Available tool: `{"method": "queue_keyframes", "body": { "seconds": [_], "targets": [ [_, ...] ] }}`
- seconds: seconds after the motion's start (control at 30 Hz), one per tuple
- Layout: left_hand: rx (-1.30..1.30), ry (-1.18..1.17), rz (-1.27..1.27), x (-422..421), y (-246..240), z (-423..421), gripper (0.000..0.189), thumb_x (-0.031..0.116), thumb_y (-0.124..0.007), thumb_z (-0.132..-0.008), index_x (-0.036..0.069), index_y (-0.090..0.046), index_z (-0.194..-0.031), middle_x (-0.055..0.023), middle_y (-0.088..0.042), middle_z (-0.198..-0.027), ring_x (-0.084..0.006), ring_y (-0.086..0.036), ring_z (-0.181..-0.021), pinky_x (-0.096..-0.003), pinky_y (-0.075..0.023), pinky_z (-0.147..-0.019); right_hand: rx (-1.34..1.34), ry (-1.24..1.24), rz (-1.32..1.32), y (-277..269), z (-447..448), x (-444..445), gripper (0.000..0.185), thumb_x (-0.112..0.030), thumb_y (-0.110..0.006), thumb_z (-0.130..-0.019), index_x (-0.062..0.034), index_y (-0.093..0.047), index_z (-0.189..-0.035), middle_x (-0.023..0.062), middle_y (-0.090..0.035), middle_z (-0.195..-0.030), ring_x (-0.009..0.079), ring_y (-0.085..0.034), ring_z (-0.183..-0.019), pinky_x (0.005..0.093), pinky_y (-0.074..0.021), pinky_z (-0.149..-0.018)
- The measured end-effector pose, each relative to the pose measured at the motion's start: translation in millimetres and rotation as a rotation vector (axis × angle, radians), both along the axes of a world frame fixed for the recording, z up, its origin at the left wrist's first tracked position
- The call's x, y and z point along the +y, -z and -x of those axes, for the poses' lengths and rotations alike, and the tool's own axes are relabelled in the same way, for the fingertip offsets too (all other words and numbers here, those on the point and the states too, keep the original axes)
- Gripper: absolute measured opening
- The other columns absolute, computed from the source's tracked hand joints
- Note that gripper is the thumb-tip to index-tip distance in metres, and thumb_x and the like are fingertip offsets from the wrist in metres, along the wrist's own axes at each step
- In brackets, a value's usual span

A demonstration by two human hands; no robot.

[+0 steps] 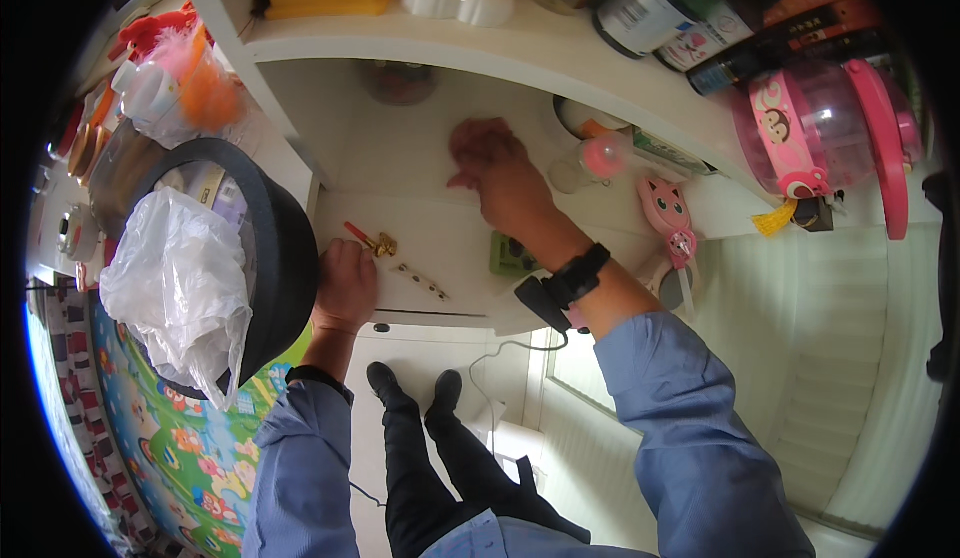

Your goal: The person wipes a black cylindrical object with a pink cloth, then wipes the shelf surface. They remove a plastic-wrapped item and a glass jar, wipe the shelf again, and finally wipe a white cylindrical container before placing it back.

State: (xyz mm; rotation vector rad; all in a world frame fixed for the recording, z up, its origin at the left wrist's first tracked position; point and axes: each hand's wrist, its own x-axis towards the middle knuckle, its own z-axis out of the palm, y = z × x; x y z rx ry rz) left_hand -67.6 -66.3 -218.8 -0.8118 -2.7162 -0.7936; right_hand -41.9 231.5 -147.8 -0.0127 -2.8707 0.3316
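My right hand (517, 194) presses a bunched pink cloth (480, 142) against the white surface of a recessed cabinet shelf (420, 220). My left hand (346, 284) rests at the shelf's front left, with its fingers curled; whether it grips anything cannot be told. Just beyond its fingertips lies a small item with a red stick and gold-coloured end (373, 241). A short spotted strip (421, 282) lies to its right. Below my right forearm sits a green box-shaped object (511, 254), partly hidden. A clear bottle with a pink top (600, 159) stands right of the cloth.
At left, a black round tub (289, 258) bears a white plastic bag (180, 288). A pink cat-faced item (667, 209) lies at right. Above, the upper shelf (420, 40) holds cans, books and a pink clear jug (832, 130). A grey cable (480, 363) hangs below.
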Motion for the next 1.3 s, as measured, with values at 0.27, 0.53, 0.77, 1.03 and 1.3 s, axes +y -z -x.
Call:
{"method": "queue_keyframes", "body": {
  "seconds": [0.27, 0.53, 0.77, 1.03, 1.3],
  "targets": [
    [0.016, 0.023, 0.023, -1, 0, 0, 0.013, 0.018, -0.062, -0.101, 0.008, -0.065, -0.094, -0.0146, -0.062, -0.095, -0.0374, -0.066, -0.085, -0.047, -0.0558, -0.079, -0.003, -0.113, 0.224, -42, -58, 0, 0.019, -0.021, -0.083, -0.088, -0.0123, -0.08, -0.104, 0.0107, -0.07, -0.119, 0.0364, -0.062, -0.125, 0.0455, -0.0582, -0.096],
    [0.041, 0.05, 0.019, -2, 2, 2, 0.015, 0.02, -0.06, -0.103, 0.008, -0.064, -0.096, -0.0151, -0.061, -0.096, -0.0374, -0.065, -0.086, -0.0464, -0.055, -0.078, 0.186, 0.691, 0.41, -38, -101, 55, 0.07, -0.037, -0.094, -0.08, 0.0012, -0.063, -0.129, 0.0161, -0.072, -0.116, 0.0345, -0.07, -0.112, 0.0452, -0.0567, -0.094],
    [0.056, 0.044, 0.019, -2, 2, 1, 0.015, 0.022, -0.06, -0.103, 0.009, -0.064, -0.097, -0.0145, -0.06, -0.096, -0.0373, -0.064, -0.085, -0.0463, -0.055, -0.077, 0.252, 0.683, 0.599, -5, -76, 83, 0.076, -0.037, -0.095, -0.078, 0.0027, -0.06, -0.133, 0.0178, -0.075, -0.118, 0.034, -0.073, -0.108, 0.0426, -0.0569, -0.093],
    [0.035, 0.031, 0.03, -1, 1, 1, 0.013, 0.021, -0.061, -0.102, 0.009, -0.064, -0.097, -0.0149, -0.06, -0.096, -0.0381, -0.065, -0.086, -0.0479, -0.0548, -0.077, 0.222, 0.911, 0.46, -5, -127, 132, 0.069, -0.039, -0.095, -0.081, 0.0025, -0.066, -0.127, 0.0121, -0.077, -0.107, 0.0256, -0.073, -0.095, 0.0384, -0.0573, -0.087],
    [0.026, 0.033, 0.002, -2, 2, 2, 0.014, 0.021, -0.06, -0.102, 0.009, -0.064, -0.096, -0.0148, -0.061, -0.096, -0.0386, -0.065, -0.085, -0.0489, -0.0548, -0.075, 0.308, 0.689, 0.415, -13, -146, 47, 0.046, -0.027, -0.082, -0.096, -0.0014, -0.067, -0.131, 0.0092, -0.075, -0.093, 0.0247, -0.072, -0.081, 0.0422, -0.0571, -0.074]
  ]
}}
